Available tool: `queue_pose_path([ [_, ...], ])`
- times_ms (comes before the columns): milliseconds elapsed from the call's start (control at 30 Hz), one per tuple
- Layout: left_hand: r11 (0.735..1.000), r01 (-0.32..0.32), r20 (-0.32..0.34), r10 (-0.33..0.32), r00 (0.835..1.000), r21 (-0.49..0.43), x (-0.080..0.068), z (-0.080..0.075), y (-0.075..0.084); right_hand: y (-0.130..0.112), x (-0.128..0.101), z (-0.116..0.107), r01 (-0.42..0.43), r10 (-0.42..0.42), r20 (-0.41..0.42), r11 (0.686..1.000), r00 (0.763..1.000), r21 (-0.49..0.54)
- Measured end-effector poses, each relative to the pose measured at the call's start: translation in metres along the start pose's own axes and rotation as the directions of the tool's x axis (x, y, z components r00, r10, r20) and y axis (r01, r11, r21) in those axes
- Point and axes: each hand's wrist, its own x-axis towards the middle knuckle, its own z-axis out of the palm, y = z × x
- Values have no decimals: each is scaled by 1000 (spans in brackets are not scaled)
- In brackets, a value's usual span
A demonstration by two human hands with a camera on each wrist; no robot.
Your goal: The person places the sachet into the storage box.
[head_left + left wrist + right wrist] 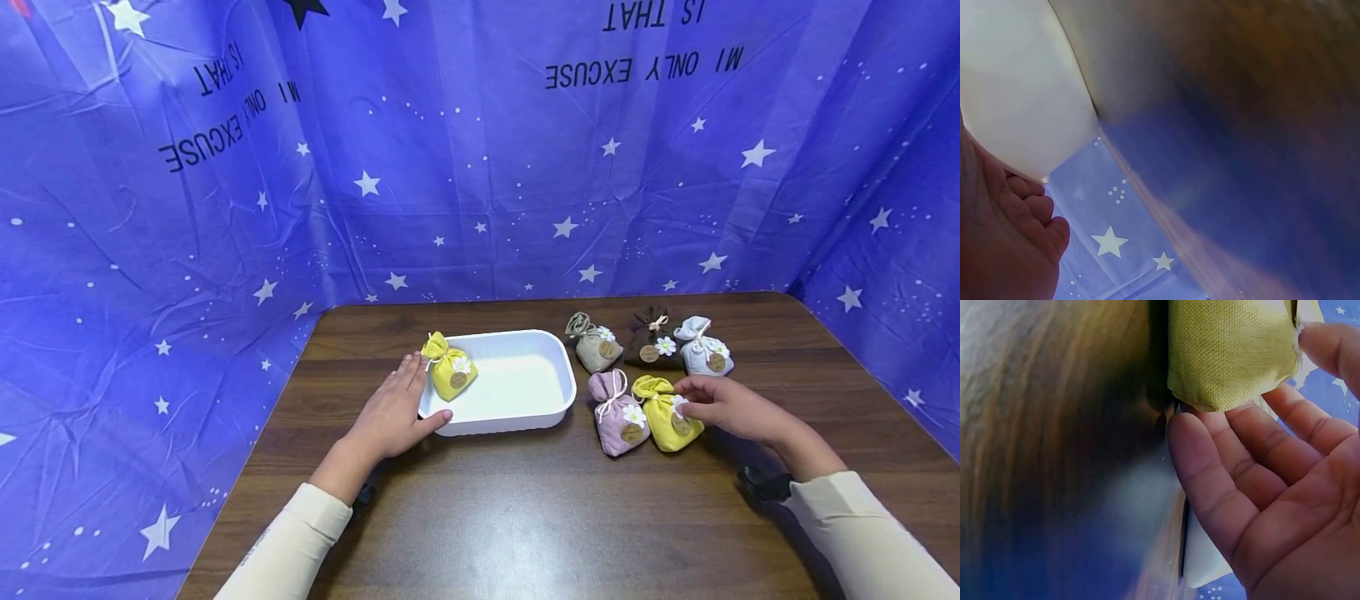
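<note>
A white tray (517,412) stands mid-table with one yellow sachet (450,371) lying in its left end. My left hand (393,412) rests against the tray's left wall (1016,81), fingers straight and thumb at the front wall. A second yellow sachet (660,417) lies on the table right of the tray. My right hand (701,406) touches it, with loosely spread fingers (1210,469) at the edge of its woven cloth (1229,350) and the thumb at its other side. A pink sachet (618,417) lies against it.
Behind the right hand sit a beige sachet (596,346), a brown one (651,342) and a pale grey one (705,348). The dark wooden table (525,517) is walled by blue starry cloth (480,208) at the back and on both sides.
</note>
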Motion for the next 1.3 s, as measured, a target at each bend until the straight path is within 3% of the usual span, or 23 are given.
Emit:
queue_pose_path([
  [200, 1000, 8, 9, -8, 1000, -3, -1, -1, 1, -1, 1, 1, 31, -31, 0, 999, 1000, -35],
  [667, 1000, 1, -15, -1, 1000, -9, -1, 0, 1, -1, 0, 4, 126, -142, -125, 984, 982, -128],
  [1300, 1000, -7, -19, 7, 1000, -11, -2, 0, 0, -25, 8, -15, 112, -153, -191, 971, 969, -211],
])
